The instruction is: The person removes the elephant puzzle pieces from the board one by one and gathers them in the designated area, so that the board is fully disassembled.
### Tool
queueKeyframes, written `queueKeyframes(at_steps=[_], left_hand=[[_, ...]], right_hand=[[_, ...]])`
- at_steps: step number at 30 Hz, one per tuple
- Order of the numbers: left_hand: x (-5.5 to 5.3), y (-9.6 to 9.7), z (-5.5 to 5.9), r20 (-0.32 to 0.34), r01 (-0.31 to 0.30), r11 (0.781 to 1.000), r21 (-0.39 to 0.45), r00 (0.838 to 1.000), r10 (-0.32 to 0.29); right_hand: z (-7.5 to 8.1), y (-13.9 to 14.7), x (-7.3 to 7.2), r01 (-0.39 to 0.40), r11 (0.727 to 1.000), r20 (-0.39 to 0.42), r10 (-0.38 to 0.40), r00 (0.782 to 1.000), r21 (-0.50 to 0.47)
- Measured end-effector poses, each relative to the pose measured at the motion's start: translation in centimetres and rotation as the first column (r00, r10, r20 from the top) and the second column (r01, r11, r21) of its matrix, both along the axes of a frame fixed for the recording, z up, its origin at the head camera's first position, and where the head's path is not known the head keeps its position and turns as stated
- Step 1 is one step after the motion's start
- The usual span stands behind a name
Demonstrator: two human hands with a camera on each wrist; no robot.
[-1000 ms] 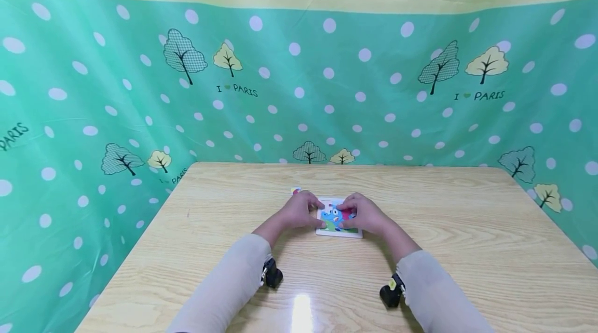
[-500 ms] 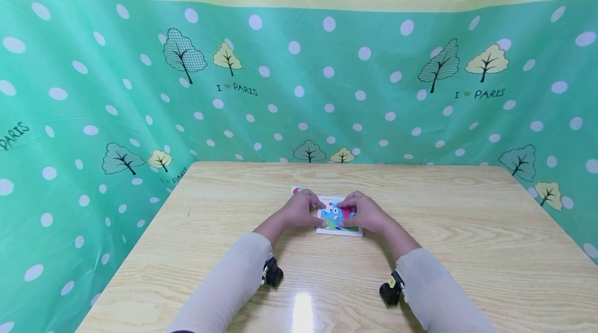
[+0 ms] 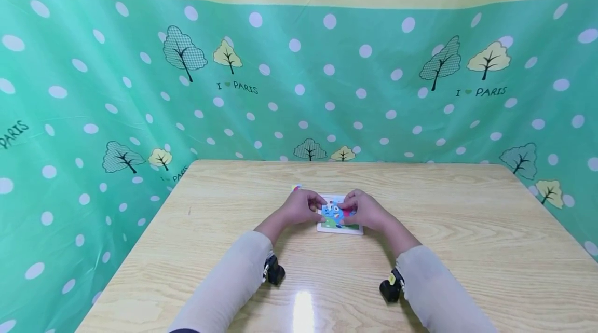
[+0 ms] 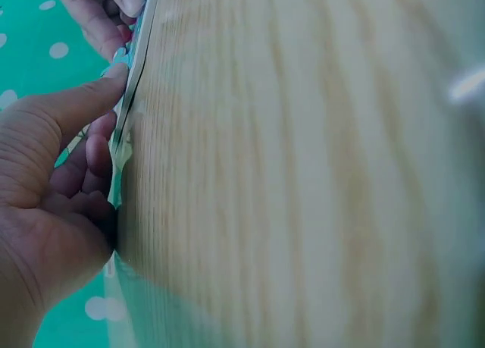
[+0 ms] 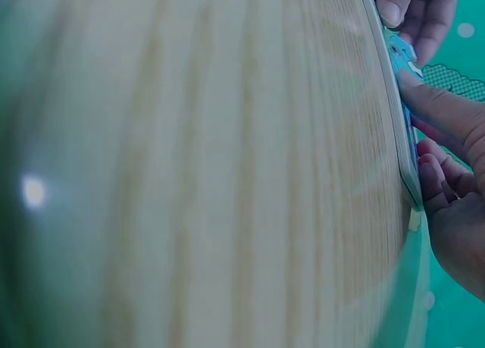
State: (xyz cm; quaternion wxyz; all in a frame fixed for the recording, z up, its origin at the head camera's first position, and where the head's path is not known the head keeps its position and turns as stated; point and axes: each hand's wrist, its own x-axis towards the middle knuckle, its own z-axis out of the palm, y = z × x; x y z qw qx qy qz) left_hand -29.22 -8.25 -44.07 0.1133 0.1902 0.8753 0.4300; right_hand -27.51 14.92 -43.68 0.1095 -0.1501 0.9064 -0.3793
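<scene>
A small jigsaw puzzle (image 3: 333, 211) with a blue cartoon animal, green ground and a red patch lies in a white tray (image 3: 341, 232) at the middle of the table. My left hand (image 3: 300, 207) grips at its left side, thumb toward the near edge and curled fingers toward the far edge. From the right, my right hand (image 3: 367, 212) pinches over the picture the same way, covering part of it. In the right wrist view a blue puzzle piece (image 5: 402, 51) stands slightly raised between the hands, close to the right thumb (image 5: 436, 101).
Beyond my left hand lies a loose colourful puzzle piece (image 3: 296, 187), partly hidden by the hand. The wooden table (image 3: 448, 213) reaches back to a green dotted curtain (image 3: 261, 130). A bright reflection shows on the near tabletop.
Both hands stay at the puzzle. My left fingers and thumb shift slightly inward over the picture's left side. The head view tips down a little less than before.
</scene>
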Motion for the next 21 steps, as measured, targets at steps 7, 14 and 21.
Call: queueKeyframes(at_steps=[7, 14, 21], left_hand=[[-0.27, 0.05, -0.04, -0.009, 0.008, 0.999, 0.039, 1.0, -0.007], [-0.2, 0.01, -0.12, -0.002, -0.016, 0.999, 0.049, 1.0, 0.016], [-0.13, -0.5, -0.41, 0.012, -0.031, 0.997, 0.078, 0.999, 0.03]], right_hand=[[0.16, -0.01, 0.01, -0.01, 1.0, -0.004, 0.01, 1.0, -0.009], [0.06, 0.13, 0.01, -0.026, 1.0, -0.021, 0.026, 0.999, -0.003], [0.1, 0.07, 0.08, -0.014, 1.0, -0.008, 0.014, 1.0, -0.016]])
